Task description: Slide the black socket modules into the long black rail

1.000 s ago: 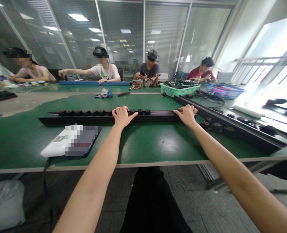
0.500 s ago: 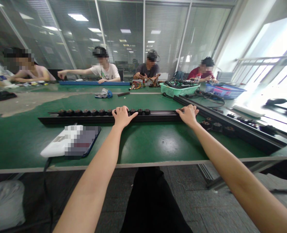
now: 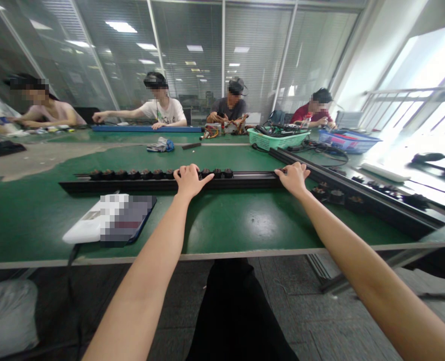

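Note:
A long black rail (image 3: 140,187) lies across the green table in front of me. Several black socket-like modules (image 3: 146,174) stand in a row along its left and middle part. My left hand (image 3: 188,180) is closed over the rail near the middle, among the modules, with its thumb stretched to the right. At the rail's right end my right hand (image 3: 294,179) is closed, its thumb pointing left along the rail. What lies under the right fingers is hidden. Between the hands, the rail's channel shows two modules and then a bare stretch.
A second black rail (image 3: 388,210) slants at the right, with loose modules (image 3: 337,195) beside it. A white device (image 3: 90,220) and dark tablet-like item (image 3: 142,215) lie front left. Green basket (image 3: 278,141), blue basket (image 3: 354,143) and crumpled cloth (image 3: 161,145) sit farther back. Several people sit opposite.
My right hand has shifted very slightly to the right at the rail's end. My left hand and the rail stay in place.

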Tool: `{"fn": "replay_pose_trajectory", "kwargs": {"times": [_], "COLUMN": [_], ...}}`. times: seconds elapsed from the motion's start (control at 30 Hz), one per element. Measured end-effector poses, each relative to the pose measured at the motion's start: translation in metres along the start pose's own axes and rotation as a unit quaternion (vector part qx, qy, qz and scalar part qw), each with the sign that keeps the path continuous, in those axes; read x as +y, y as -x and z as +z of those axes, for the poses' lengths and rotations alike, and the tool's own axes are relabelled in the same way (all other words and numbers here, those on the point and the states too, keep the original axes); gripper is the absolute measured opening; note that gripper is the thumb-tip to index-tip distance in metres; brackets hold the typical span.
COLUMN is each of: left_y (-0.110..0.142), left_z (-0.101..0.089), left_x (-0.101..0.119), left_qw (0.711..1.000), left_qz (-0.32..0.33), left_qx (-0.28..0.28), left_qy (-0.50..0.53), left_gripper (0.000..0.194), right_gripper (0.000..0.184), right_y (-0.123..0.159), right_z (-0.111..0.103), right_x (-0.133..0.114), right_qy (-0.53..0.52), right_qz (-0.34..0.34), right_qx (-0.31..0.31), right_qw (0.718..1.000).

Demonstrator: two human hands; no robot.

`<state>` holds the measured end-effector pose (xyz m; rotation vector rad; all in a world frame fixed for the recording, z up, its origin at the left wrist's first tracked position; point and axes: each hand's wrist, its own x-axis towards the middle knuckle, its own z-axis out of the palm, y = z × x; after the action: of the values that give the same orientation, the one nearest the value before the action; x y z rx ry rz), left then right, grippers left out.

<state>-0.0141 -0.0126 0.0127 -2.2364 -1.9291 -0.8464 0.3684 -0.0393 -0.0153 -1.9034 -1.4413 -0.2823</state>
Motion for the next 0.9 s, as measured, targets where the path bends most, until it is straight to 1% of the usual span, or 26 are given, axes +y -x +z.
{"fn": "replay_pose_trajectory", "kwargs": {"times": [0.2, 0.33, 0.6, 0.77, 0.9], "left_y": [0.0002, 0.001, 0.001, 0.0006, -0.0001], "left_z": [-0.0002, -0.0009, -0.001, -0.0004, 0.0006], "left_x": [-0.0005, -0.0002, 0.0002, -0.0005, -0.0008], "left_qw": [1.0, 1.0, 1.0, 1.0, 1.0], "left_qz": [0.004, 0.005, 0.004, 0.007, 0.006], "left_qx": [-0.002, -0.001, -0.001, 0.0, 0.001], "left_qy": [0.0, 0.004, -0.001, 0.001, -0.002], "left_gripper": [0.048, 0.047, 0.047, 0.049, 0.05], "right_gripper": [0.045, 0.041, 0.039, 0.041, 0.044], "right_y": [-0.0014, -0.0018, -0.0016, -0.0024, -0.0032], "right_z": [0.0009, 0.0008, -0.0008, -0.0007, -0.0025], "right_x": [0.0016, 0.0024, 0.0017, 0.0019, 0.0027], "right_qy": [0.004, 0.016, 0.017, 0.02, 0.043], "right_qz": [0.005, 0.01, 0.017, 0.025, 0.043], "right_qx": [0.006, 0.001, -0.01, -0.011, -0.026], "right_qw": [1.0, 1.0, 1.0, 0.999, 0.998]}}
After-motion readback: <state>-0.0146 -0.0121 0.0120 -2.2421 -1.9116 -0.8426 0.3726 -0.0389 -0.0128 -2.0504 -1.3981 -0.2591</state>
